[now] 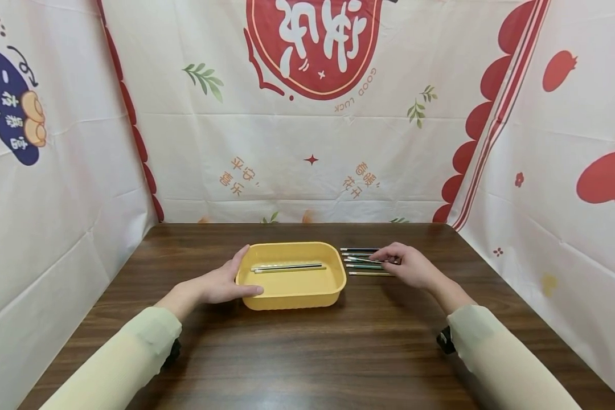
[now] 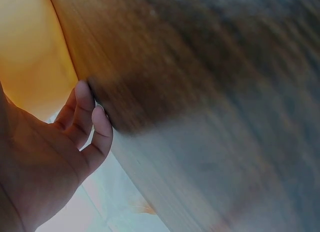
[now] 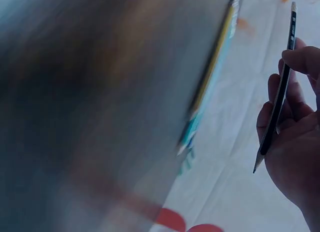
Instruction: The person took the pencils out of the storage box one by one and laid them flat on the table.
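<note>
A yellow plastic tray [image 1: 292,303] sits on the table, with two pencils [image 1: 290,269] lying side by side inside. My left hand [image 1: 220,283] holds the tray's left end, thumb across the near rim; in the left wrist view its other fingers [image 2: 102,129] bend beside the tray's outer wall. Between thumb and fingers, my right hand [image 1: 412,266] pinches a dark pencil [image 3: 283,86] with a sharpened tip and a pale eraser end. That hand is just above several pencils [image 1: 366,266] lying in a row right of the tray.
The dark wood table [image 1: 297,359] runs back to a printed white cloth [image 1: 297,159], with cloth on both sides too. Each forearm wears a pale sleeve [image 1: 128,347] and a black band at the wrist.
</note>
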`<state>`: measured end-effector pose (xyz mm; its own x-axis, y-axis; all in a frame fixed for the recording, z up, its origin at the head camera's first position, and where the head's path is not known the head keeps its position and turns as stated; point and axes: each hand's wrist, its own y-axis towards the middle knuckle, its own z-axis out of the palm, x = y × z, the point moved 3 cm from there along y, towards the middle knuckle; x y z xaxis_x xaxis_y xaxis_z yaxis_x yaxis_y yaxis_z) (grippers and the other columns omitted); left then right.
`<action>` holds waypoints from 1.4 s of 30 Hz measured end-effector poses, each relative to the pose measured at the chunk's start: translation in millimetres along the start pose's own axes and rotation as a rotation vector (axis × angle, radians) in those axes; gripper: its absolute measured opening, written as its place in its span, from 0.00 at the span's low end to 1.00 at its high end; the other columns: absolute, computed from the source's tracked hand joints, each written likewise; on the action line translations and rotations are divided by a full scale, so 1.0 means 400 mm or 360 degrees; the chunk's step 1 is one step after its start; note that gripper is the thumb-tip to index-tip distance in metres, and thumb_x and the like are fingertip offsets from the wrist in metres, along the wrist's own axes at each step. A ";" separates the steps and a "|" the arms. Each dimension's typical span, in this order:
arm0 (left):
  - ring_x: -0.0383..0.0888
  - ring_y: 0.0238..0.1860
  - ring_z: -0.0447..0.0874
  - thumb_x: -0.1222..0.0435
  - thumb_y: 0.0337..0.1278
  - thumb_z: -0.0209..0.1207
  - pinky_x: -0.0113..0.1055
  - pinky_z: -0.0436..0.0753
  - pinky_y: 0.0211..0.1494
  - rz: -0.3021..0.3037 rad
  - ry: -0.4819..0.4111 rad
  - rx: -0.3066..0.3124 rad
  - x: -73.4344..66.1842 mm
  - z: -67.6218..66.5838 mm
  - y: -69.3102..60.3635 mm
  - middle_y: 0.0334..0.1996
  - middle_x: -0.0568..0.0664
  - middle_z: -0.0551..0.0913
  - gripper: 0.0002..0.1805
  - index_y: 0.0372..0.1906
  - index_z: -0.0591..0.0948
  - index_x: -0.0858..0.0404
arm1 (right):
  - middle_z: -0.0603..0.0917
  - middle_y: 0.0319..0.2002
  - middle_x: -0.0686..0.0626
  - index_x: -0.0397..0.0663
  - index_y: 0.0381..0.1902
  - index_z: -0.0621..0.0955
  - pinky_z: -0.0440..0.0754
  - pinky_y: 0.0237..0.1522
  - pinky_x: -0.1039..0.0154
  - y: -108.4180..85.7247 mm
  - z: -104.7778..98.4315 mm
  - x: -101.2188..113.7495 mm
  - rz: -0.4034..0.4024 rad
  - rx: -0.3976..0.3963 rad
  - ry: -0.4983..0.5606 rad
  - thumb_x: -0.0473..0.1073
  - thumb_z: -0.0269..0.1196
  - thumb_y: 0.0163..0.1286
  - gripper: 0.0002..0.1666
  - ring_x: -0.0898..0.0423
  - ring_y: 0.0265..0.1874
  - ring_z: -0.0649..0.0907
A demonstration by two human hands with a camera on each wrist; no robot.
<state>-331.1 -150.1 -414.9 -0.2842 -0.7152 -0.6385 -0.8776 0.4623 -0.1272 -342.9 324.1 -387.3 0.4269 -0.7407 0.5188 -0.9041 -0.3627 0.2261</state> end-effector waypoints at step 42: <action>0.65 0.88 0.53 0.31 0.64 0.67 0.68 0.59 0.86 -0.0011 0.0005 -0.0002 0.000 0.000 0.003 0.89 0.69 0.47 0.72 0.91 0.33 0.56 | 0.89 0.43 0.51 0.53 0.50 0.93 0.81 0.46 0.58 0.005 0.055 -0.038 0.0029 0.0435 -0.0097 0.27 0.65 0.72 0.19 0.57 0.43 0.82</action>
<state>-331.9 -149.4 -415.1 -0.2794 -0.7199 -0.6354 -0.8799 0.4568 -0.1307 -350.8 322.3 -413.1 0.4183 -0.7782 0.4684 -0.8762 -0.4817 -0.0179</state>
